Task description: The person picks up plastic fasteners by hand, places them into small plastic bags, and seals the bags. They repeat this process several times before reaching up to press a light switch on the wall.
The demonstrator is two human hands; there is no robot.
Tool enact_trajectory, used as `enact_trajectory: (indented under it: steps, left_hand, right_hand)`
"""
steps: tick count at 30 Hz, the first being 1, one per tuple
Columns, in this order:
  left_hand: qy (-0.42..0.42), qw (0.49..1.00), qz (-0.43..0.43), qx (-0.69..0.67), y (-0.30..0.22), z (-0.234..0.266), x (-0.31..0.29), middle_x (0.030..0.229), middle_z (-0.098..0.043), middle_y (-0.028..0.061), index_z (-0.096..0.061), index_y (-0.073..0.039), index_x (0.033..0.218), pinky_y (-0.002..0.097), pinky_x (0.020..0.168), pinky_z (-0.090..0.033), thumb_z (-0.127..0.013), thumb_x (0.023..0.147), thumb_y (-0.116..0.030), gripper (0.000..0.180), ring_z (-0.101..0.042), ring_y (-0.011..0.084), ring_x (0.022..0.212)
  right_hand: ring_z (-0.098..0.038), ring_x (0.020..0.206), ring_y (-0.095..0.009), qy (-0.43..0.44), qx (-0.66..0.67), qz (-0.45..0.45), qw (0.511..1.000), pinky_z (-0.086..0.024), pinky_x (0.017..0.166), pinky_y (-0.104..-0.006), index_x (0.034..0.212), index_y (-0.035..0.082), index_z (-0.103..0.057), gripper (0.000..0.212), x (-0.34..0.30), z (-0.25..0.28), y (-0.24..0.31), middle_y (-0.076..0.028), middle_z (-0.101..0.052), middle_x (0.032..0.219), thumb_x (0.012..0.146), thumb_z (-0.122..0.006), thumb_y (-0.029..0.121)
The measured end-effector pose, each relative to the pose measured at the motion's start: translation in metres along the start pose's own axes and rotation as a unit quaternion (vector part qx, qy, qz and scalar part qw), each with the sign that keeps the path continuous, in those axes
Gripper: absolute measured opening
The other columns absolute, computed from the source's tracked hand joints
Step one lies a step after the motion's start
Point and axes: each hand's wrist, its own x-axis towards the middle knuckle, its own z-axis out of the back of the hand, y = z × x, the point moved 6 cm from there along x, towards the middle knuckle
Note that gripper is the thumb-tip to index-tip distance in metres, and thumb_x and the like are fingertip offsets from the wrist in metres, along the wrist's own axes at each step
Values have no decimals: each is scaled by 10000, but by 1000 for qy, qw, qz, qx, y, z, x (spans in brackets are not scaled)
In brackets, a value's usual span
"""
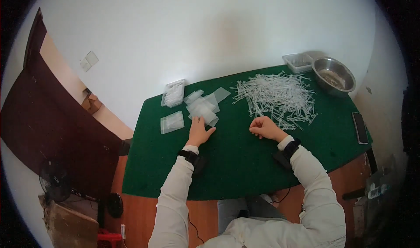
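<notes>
On the green table, the left hand lies spread at the loose plastic bags, where a light fingertip slide should part one cleanly, while the right hand curls near the clear sticks, its hold impossible to tell.

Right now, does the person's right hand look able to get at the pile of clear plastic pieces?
Probably yes: the right hand is close to the near edge of the pile of clear plastic pieces, and no other object appears to stand between them on the green tabletop.
</notes>
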Motion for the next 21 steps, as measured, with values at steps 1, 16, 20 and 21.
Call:
enact_trajectory:
  steps: [1, 16, 20, 21]
  left_hand:
    - [1, 1000, 10, 1, 0, -1, 0, 1229, -350, 290, -416, 24, 1163, 425, 946, -314, -663, 691, -368, 661, -334, 412, 1155]
    - [7, 1000, -3, 12, -15, -28, 27, 1329, -268, 253, -326, -27, 1282, 503, 993, -199, -590, 741, -438, 729, -238, 380, 1247]
    - [-14, 999, -50, -2, -22, -31, 27, 1311, -320, 223, -362, -9, 1259, 454, 991, -247, -562, 787, -365, 624, -297, 370, 1214]
    - [-17, 997, -65, -30, -23, -31, 27, 1293, -351, 211, -390, -10, 1237, 437, 982, -269, -573, 782, -328, 585, -328, 360, 1195]
  right_hand:
    - [-523, 539, -78, 2, -5, 4, 1000, -428, 436, -219, 783, 12, -573, 99, 0, -1, 1, -20, -567, 655, 781, -597, 108]
    - [-512, 539, -65, 10, 15, -22, 1000, -419, 440, -199, 823, 12, -581, 92, -4, -1, -1, -25, -581, 682, 782, -602, 91]
    - [-500, 525, -60, 6, 33, -9, 999, -402, 427, -201, 803, 26, -579, 90, -5, 2, 4, -5, -560, 650, 795, -596, 114]
    - [-494, 519, -57, 3, 38, -11, 999, -389, 421, -195, 803, 27, -579, 89, -6, 2, 4, -5, -561, 650, 797, -594, 115]
